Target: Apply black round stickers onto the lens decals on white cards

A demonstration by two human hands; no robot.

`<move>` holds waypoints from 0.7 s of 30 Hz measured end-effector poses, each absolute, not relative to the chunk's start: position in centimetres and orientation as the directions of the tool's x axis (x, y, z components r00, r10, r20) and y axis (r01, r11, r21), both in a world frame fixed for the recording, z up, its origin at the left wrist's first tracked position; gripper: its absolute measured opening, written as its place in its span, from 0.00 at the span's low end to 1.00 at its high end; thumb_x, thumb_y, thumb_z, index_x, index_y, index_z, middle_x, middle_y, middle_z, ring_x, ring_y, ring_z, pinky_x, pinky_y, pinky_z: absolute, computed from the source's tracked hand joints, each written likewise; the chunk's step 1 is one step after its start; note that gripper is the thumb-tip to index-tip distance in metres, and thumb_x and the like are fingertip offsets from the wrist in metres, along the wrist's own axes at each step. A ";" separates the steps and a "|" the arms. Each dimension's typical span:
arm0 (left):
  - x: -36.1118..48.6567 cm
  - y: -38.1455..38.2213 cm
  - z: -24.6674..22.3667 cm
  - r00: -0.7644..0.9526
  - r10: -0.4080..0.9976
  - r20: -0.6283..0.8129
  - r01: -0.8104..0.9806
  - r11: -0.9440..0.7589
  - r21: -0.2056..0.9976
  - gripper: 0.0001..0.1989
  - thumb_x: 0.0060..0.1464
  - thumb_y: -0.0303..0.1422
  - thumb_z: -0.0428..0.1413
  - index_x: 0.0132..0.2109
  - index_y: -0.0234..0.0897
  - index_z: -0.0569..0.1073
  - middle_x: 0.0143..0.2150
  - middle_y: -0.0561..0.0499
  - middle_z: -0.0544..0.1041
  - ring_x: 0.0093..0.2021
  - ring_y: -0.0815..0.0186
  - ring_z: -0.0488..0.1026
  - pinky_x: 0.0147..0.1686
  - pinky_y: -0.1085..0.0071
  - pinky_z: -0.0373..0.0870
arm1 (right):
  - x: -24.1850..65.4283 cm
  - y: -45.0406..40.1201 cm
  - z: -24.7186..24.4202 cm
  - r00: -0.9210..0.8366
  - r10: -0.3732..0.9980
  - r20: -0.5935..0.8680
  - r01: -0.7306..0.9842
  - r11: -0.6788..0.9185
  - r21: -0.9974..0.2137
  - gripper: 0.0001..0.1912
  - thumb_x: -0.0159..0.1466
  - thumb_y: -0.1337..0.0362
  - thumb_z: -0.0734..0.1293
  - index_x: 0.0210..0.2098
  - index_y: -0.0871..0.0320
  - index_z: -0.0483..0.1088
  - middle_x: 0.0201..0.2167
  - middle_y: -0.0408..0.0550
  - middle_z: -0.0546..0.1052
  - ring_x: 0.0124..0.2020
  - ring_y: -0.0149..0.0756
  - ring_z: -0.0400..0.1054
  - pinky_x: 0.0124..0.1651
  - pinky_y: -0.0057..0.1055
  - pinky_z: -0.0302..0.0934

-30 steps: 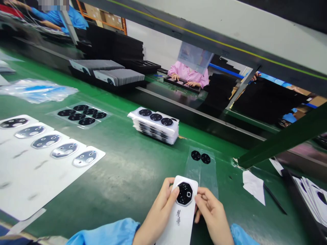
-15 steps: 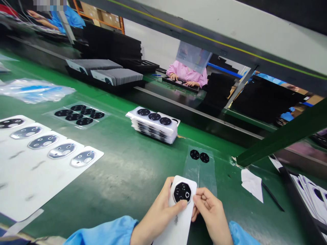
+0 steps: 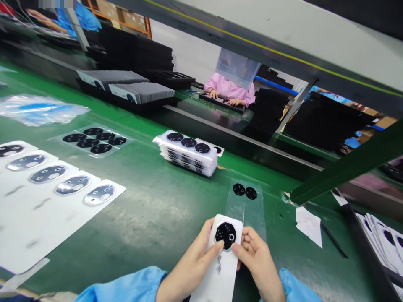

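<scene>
Between my hands is a white phone back panel (image 3: 222, 272) with a black octagonal camera cover (image 3: 225, 235) near its top. My left hand (image 3: 195, 260) grips the panel along its left side, the thumb pressed at the cover's lower edge. On the opposite edge, my right hand (image 3: 256, 260) pinches the panel, its thumb by the cover's lower right. Just beyond lies a clear film sheet (image 3: 244, 209) bearing two black covers (image 3: 244, 191). To the left, several white panels (image 3: 47, 218) with silvery camera areas lie side by side.
A stack of film sheets (image 3: 189, 155) with black covers stands mid-table. Another film sheet (image 3: 94, 140) lies left of it. Grey panels (image 3: 141, 93) fill trays behind. A green post (image 3: 346, 172), a paper scrap (image 3: 308, 226) and a black tray (image 3: 371, 251) are at right. A co-worker in pink (image 3: 231, 90) sits opposite.
My right thumb has moved from the panel's edge onto its face beside the cover. My left thumb has shifted slightly up and left. The view has shifted a little.
</scene>
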State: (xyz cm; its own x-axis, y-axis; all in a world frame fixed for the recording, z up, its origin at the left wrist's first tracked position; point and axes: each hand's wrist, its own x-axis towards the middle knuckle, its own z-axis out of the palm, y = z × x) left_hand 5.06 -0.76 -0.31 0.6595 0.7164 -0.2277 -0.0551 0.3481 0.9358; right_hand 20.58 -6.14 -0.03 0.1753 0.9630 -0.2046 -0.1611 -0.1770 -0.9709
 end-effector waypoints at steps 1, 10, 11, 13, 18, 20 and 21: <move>5.1 -0.8 -0.3 0.670 0.714 -0.205 -0.058 0.325 0.944 0.21 0.58 0.44 0.51 0.54 0.41 0.58 0.46 0.48 0.71 0.46 0.60 0.68 0.44 0.68 0.65 | 20.5 -6.1 0.1 0.163 0.961 -0.223 -0.173 -0.194 -0.965 0.19 0.53 0.53 0.74 0.38 0.58 0.71 0.29 0.42 0.74 0.29 0.31 0.68 0.32 0.24 0.64; 5.6 -0.6 0.3 0.639 0.721 -0.268 -0.111 0.431 0.896 0.18 0.54 0.49 0.53 0.38 0.38 0.66 0.33 0.55 0.68 0.33 0.67 0.66 0.33 0.73 0.64 | 20.4 -6.3 0.4 0.235 0.954 -0.189 -0.039 -0.185 -0.982 0.21 0.59 0.48 0.67 0.40 0.59 0.76 0.25 0.44 0.73 0.25 0.32 0.63 0.30 0.27 0.60; 5.6 -0.5 0.3 0.621 0.737 -0.266 -0.124 0.428 0.895 0.18 0.53 0.49 0.55 0.35 0.37 0.65 0.32 0.55 0.67 0.33 0.68 0.65 0.34 0.74 0.63 | 20.4 -6.3 0.4 0.239 0.954 -0.179 -0.030 -0.177 -0.984 0.20 0.60 0.48 0.67 0.40 0.58 0.76 0.26 0.45 0.74 0.28 0.35 0.65 0.33 0.28 0.61; 5.8 -0.3 0.3 0.607 0.742 -0.284 -0.117 0.437 0.892 0.20 0.50 0.49 0.57 0.32 0.37 0.64 0.28 0.57 0.65 0.30 0.69 0.62 0.31 0.75 0.61 | 20.2 -6.3 0.4 0.243 0.956 -0.163 0.007 -0.170 -0.985 0.21 0.60 0.47 0.66 0.39 0.58 0.77 0.28 0.47 0.75 0.31 0.38 0.67 0.36 0.30 0.62; 6.5 -0.3 0.4 0.579 0.737 -0.349 -0.103 0.490 0.866 0.21 0.47 0.46 0.61 0.27 0.38 0.58 0.23 0.60 0.62 0.25 0.73 0.58 0.25 0.77 0.54 | 19.7 -6.3 0.2 0.279 0.952 -0.128 0.147 -0.174 -0.974 0.24 0.59 0.44 0.64 0.33 0.61 0.77 0.24 0.46 0.73 0.27 0.37 0.65 0.31 0.28 0.60; 6.8 -0.5 0.5 0.568 0.734 -0.373 -0.108 0.515 0.850 0.22 0.47 0.44 0.61 0.27 0.38 0.56 0.22 0.60 0.61 0.24 0.73 0.58 0.24 0.78 0.53 | 19.6 -6.4 -0.1 0.291 0.951 -0.108 0.181 -0.166 -0.969 0.25 0.61 0.45 0.62 0.30 0.61 0.76 0.23 0.45 0.72 0.27 0.35 0.64 0.29 0.27 0.59; 7.0 -0.6 0.6 0.568 0.732 -0.377 -0.109 0.520 0.847 0.22 0.46 0.44 0.61 0.27 0.39 0.56 0.22 0.61 0.61 0.24 0.73 0.57 0.24 0.78 0.53 | 19.6 -6.5 -0.3 0.302 0.948 -0.099 0.195 -0.163 -0.967 0.25 0.62 0.45 0.61 0.29 0.61 0.75 0.23 0.45 0.72 0.27 0.35 0.63 0.29 0.26 0.58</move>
